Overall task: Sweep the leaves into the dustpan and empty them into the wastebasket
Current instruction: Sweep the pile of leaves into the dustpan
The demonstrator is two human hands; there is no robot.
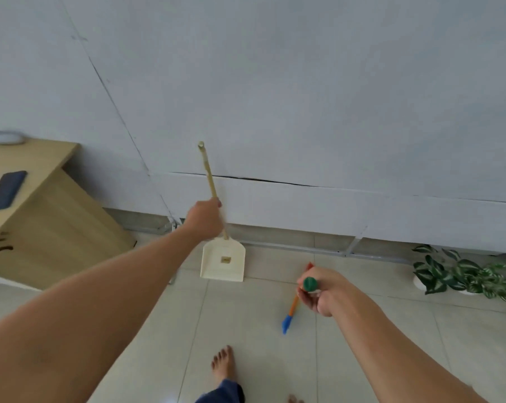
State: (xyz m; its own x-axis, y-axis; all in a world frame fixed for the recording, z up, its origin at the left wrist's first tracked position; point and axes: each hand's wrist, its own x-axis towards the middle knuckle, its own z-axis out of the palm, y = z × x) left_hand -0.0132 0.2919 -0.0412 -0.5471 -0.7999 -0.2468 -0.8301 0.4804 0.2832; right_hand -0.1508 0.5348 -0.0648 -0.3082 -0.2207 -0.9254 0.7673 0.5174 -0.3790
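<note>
My left hand [204, 218] grips the long wooden handle of a cream dustpan [222, 261], which stands on the tiled floor against the white wall. My right hand [318, 290] holds the green top end of a broom [294, 305] with an orange shaft and a blue part lower down; a red part shows just beyond my fingers. Green leaves [464, 273] lie in a heap on the floor at the right, near the wall. No wastebasket is in view.
A wooden desk [42, 216] stands at the left with a dark phone [4, 190] on it. The white wall [275, 97] closes off the far side. My bare foot [224, 366] is on the tiles below the dustpan.
</note>
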